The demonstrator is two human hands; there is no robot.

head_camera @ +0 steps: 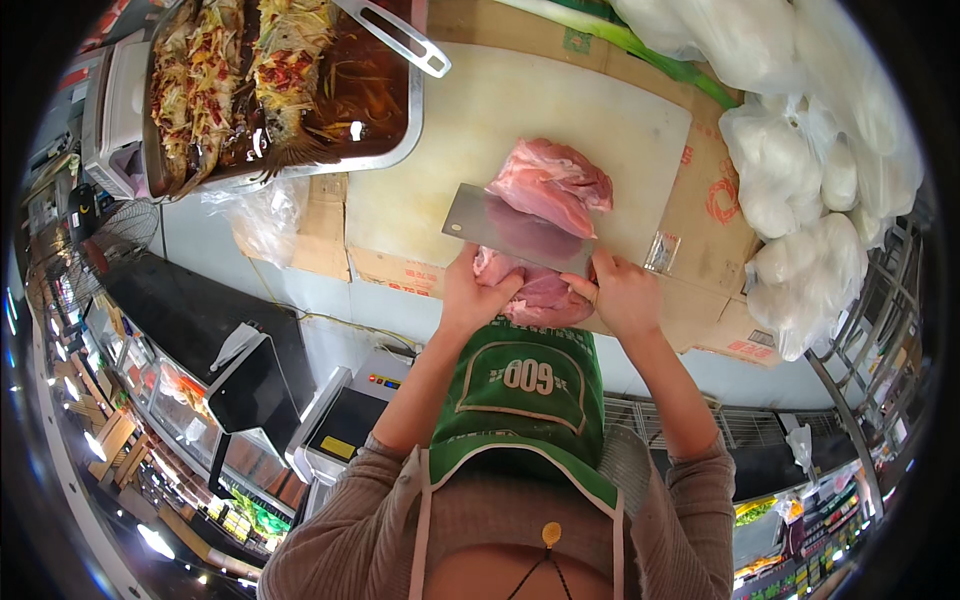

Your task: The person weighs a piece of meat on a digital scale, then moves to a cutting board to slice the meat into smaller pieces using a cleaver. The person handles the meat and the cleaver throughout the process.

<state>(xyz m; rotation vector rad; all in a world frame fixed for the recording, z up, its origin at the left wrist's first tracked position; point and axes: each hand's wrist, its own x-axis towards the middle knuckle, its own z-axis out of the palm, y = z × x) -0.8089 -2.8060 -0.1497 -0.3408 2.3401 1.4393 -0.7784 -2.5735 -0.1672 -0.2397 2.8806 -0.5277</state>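
Raw meat, apparently pork, lies on a white cutting board [457, 120]. A broad cleaver [487, 225] stands between a far piece of meat [551, 180] and a near piece of meat [544, 296], its blade reflecting the pink flesh. My right hand [626, 292] is closed around the cleaver's handle end at the right; the handle itself is mostly hidden by the fingers. With thumb on top, my left hand [480, 292] grips the left side of the near piece, just below the blade. Whether the two pieces are fully separate cannot be told.
At upper left, a metal tray [416, 127] holds cooked fish in brown sauce, with a slotted metal utensil handle [405, 41] over its rim. Plastic bags of white items [780, 165] crowd the right. Flattened cardboard [712, 240] lies under the board. A green onion stalk [637, 45] lies behind.
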